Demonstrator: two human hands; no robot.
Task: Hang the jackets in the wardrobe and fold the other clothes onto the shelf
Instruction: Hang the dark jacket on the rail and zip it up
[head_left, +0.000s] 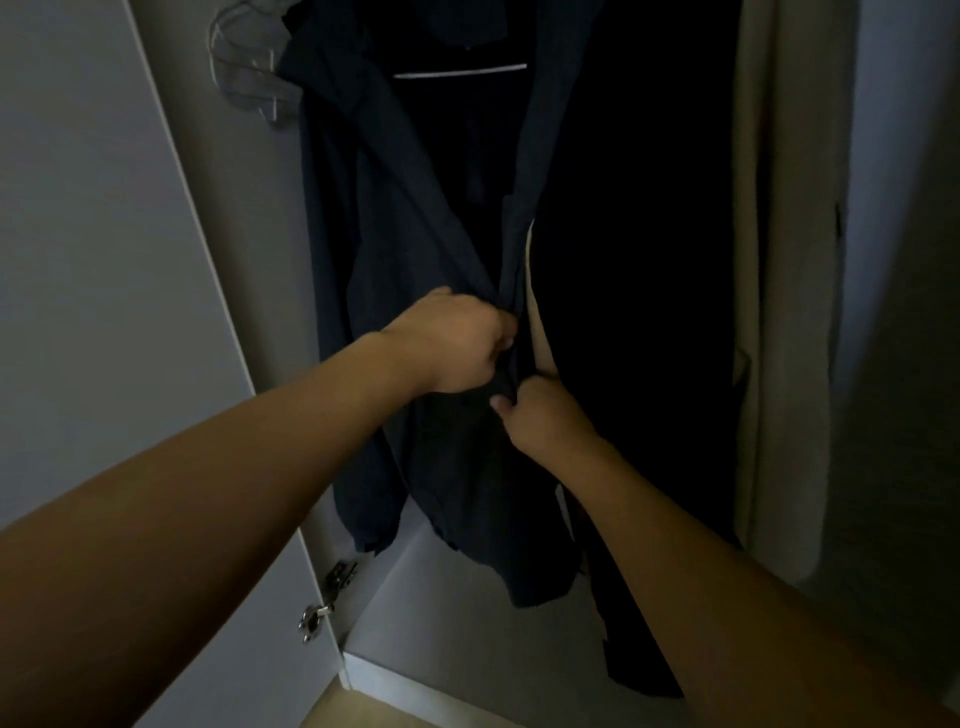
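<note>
A dark navy jacket (415, 260) hangs inside the open wardrobe, its hanger's pale bar (460, 71) showing near the top. My left hand (452, 345) grips the jacket's left front edge at mid height. Just below and to the right, my right hand (540, 418) pinches the other front edge, so the two edges meet between my hands. The lower hem hangs loose above the wardrobe floor (467, 623).
The white wardrobe door (104, 260) stands open on the left, with metal hinges (317, 618) low on its inner edge. A beige garment (779, 312) hangs at the right. A clear plastic hanger (249, 67) shows top left. The wardrobe interior behind is very dark.
</note>
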